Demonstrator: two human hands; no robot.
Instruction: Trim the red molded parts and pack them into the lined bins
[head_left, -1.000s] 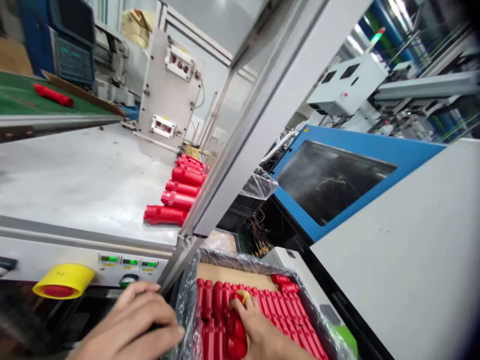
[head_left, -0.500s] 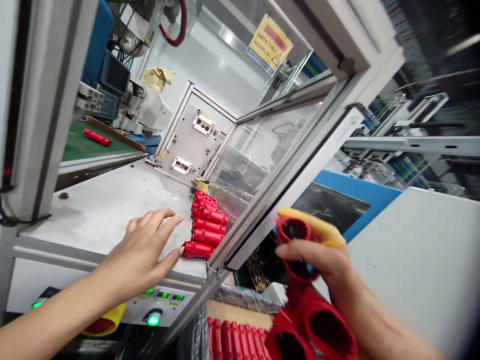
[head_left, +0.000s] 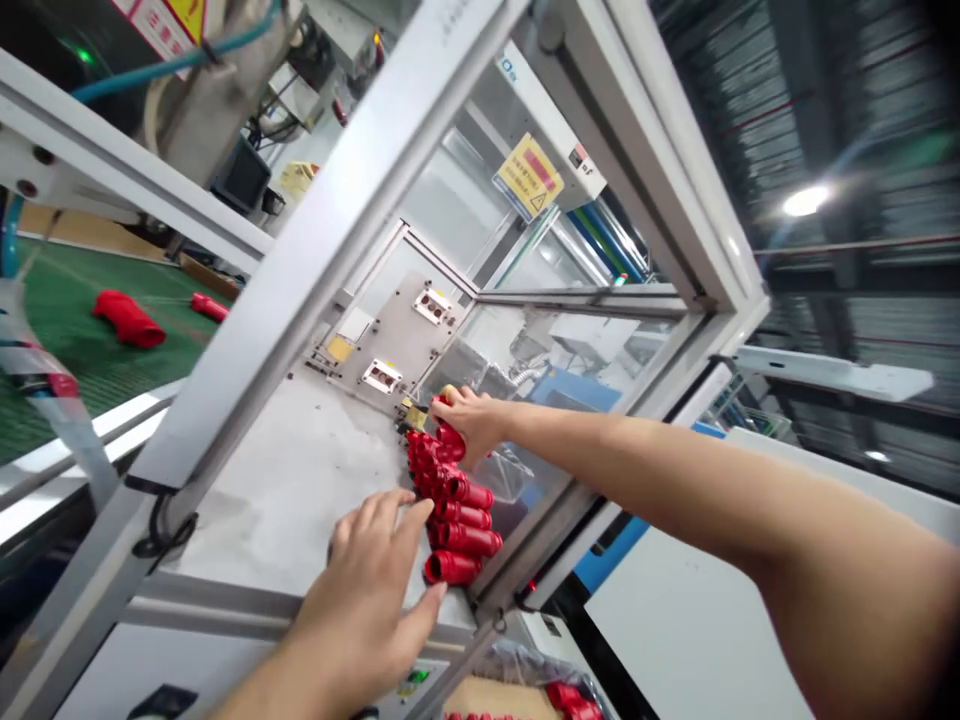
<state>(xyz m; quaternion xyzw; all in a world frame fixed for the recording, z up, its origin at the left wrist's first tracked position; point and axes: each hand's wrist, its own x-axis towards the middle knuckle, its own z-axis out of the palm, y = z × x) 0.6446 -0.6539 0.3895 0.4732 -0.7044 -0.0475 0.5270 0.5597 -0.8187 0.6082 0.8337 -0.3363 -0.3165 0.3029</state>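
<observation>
Red ribbed plastic tubes (head_left: 466, 540) lie in a stacked row along the right side of the white machine table. At the far end of that row, my right hand (head_left: 474, 425) has its fingers closed round a red tube (head_left: 450, 442); a yellow cover shows on one fingertip. My left hand (head_left: 375, 580) is open over the table's front, fingers spread, just left of the near tubes. It holds nothing, and its thumb comes close to the nearest tube.
An aluminium frame post (head_left: 315, 260) rises on the left, and a clear panel (head_left: 570, 345) borders the right. Behind the row stands a fixture plate (head_left: 409, 330). Below right is a lined box (head_left: 502, 697) with red parts. A green conveyor (head_left: 60, 370) carries red pieces at left.
My right hand has moved from the front right, where it held several red tubes, into the machine at the row's far end. More red parts show at the box's right side. The view has shifted.
</observation>
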